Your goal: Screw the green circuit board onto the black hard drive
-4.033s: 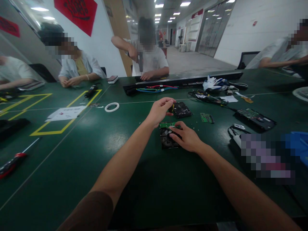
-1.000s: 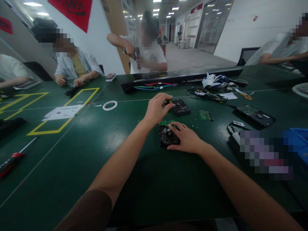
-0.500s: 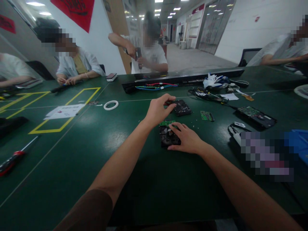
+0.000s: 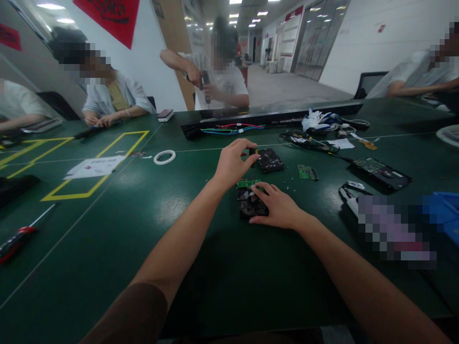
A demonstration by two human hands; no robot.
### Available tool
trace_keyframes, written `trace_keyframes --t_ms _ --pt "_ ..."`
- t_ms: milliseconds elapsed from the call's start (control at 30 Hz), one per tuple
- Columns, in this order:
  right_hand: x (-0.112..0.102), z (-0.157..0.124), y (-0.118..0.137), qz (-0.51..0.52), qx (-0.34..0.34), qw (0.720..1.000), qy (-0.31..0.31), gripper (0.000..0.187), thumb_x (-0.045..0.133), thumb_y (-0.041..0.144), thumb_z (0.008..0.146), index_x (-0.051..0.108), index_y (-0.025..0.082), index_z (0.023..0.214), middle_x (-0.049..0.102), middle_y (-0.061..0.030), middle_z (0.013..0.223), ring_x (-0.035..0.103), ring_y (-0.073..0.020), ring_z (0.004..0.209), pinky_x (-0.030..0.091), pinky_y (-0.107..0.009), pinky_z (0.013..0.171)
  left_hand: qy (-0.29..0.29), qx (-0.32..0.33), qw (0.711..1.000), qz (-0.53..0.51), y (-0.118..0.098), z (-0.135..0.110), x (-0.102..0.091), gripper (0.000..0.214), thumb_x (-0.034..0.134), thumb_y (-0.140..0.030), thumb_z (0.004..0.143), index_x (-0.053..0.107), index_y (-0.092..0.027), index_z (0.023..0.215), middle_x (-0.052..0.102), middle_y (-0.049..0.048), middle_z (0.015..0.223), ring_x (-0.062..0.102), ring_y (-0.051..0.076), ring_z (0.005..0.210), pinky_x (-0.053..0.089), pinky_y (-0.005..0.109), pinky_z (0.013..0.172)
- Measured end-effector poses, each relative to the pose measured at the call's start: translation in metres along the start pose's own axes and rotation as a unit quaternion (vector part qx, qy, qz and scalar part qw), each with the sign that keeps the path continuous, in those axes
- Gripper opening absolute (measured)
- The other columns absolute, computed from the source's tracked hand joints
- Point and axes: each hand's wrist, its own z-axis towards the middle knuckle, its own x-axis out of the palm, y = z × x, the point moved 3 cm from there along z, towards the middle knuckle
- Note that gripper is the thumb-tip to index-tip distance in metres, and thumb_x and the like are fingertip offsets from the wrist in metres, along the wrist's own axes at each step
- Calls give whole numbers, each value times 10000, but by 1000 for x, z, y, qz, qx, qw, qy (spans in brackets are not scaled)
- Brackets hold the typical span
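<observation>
My left hand [image 4: 233, 163] is raised over the green table, pinching a small dark piece [image 4: 253, 155] with a yellowish top between thumb and fingers; its exact kind is unclear. Beneath it lies a black hard drive [image 4: 246, 206] with a green circuit board [image 4: 246, 183] at its far end. My right hand [image 4: 281, 206] grips that drive from the right, thumb at the near edge and fingers on top. Just beyond my left fingertips sits a second black hard drive [image 4: 271, 161]. To its right is a loose green circuit board [image 4: 307, 172], with tiny light bits scattered nearby.
On the right are a cabled drive [image 4: 380, 173], cables [image 4: 304, 142], gloves [image 4: 317, 119] and a blue container [image 4: 444, 212]. A screwdriver [image 4: 21, 234], white tape roll [image 4: 164, 157] and paper [image 4: 93, 167] lie left. A long black housing [image 4: 272, 118] spans the back; co-workers sit around.
My left hand has tilted slightly, so the small dark piece in its fingers now shows more clearly. My right hand stays on the hard drive. The view has shifted a little.
</observation>
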Motion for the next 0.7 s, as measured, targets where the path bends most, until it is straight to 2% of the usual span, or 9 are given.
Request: trace_keyframes --t_ms 333,500,700 --pt "1 0 -1 -3 2 1000 -5 1032 574 865 779 416 219 1569 405 -164 1575 500 -444 1325 491 -598 1064 -10 -5 1000 -4 3 0 2 153 725 -185 884 677 -202 1028 758 50 1074 715 176 965 598 375 920" --pt "0 0 0 0 -3 1000 -2 1042 553 877 781 403 225 1580 408 -159 1577 508 -440 1313 491 -600 1062 6 -29 999 -36 9 -1 6 185 707 -179 891 639 -208 1060 743 52 1113 718 160 962 603 323 852" --pt "0 0 -1 -3 -2 1000 0 1039 547 874 790 417 203 1572 416 -166 1572 502 -440 1320 483 -595 1074 32 -53 993 -98 17 -3 12 336 745 -181 849 592 -225 1144 711 47 1145 726 157 924 611 280 764"
